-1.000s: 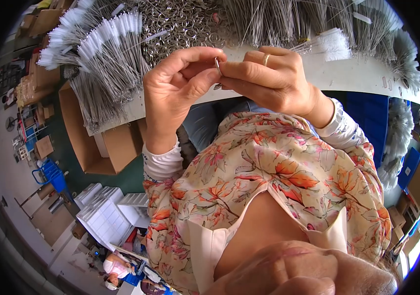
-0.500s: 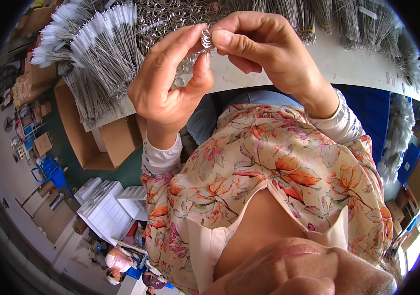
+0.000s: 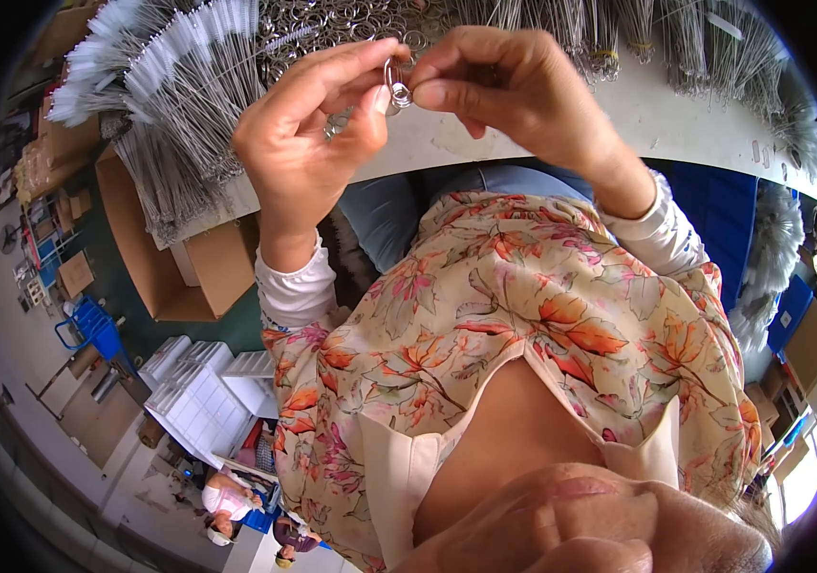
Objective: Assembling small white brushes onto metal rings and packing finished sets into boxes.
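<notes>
My left hand (image 3: 308,138) is closed at the fingertips over the near part of the table. Between its thumb and forefinger stands a shiny metal ring (image 3: 388,73), its loop upright. My right hand (image 3: 514,94) pinches from the other side, thumb against forefinger. At its thumb tip are small round metal loops (image 3: 401,95), touching or close to the ring; whether they are joined to it I cannot tell. Behind my fingers spreads a pile of metal rings (image 3: 351,19).
White-bristled brushes with wire stems (image 3: 189,86) lie heaped on the left of the white table (image 3: 686,129). More wire-stemmed bundles (image 3: 686,43) line its far right. Below left stand an open cardboard box (image 3: 189,277) and white crates (image 3: 203,396). Two people (image 3: 227,501) are farther off.
My left hand has shifted a little left and its thumb has closed in. The metal rings, earlier bunched like a coil, now show one upright loop with smaller loops beside it.
</notes>
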Motion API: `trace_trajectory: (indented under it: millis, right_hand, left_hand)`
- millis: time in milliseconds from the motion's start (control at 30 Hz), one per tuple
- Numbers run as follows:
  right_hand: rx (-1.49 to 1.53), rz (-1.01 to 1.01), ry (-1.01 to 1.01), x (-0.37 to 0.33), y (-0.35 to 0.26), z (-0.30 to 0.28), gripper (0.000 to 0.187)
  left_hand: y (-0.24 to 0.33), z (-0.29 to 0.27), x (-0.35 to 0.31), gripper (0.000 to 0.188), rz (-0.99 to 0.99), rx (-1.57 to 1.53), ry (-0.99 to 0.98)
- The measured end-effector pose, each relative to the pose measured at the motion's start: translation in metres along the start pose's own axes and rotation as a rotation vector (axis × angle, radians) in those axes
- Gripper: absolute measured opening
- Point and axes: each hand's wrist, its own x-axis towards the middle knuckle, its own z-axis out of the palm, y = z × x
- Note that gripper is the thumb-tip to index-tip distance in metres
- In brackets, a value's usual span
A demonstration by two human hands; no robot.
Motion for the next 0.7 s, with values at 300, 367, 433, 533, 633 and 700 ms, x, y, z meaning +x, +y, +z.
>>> trace_trajectory:
  millis: [300,367,433,533,633,700]
  right_hand:
    - [-1.127,-0.691,0.094,-0.008,0.118,0.013,0.014]
    - [-0.983,-0.760,0.170,-0.002,0.107,0.001,0.018]
    - [-1.072,-0.709,0.271,0.009,0.089,-0.030,0.017]
    - [-0.960,-0.627,0.675,0.025,0.050,-0.085,0.006]
    - [-1.109,-0.452,0.919,0.029,0.021,-0.117,0.015]
    - [-1.137,-0.351,0.955,0.029,0.016,-0.125,0.020]
  left_hand:
    - [-0.077,-0.117,0.021,0.026,-0.065,1.241,-0.195]
    - [-0.085,-0.125,0.021,0.023,-0.124,1.233,-0.233]
    - [-0.088,-0.131,0.021,0.014,-0.056,1.146,-0.181]
    - [-0.082,-0.135,0.037,0.011,-0.171,1.004,-0.142]
    - [-0.089,-0.148,0.051,0.013,-0.215,0.888,-0.084]
    - [-0.099,-0.167,0.057,0.016,-0.303,0.784,-0.050]
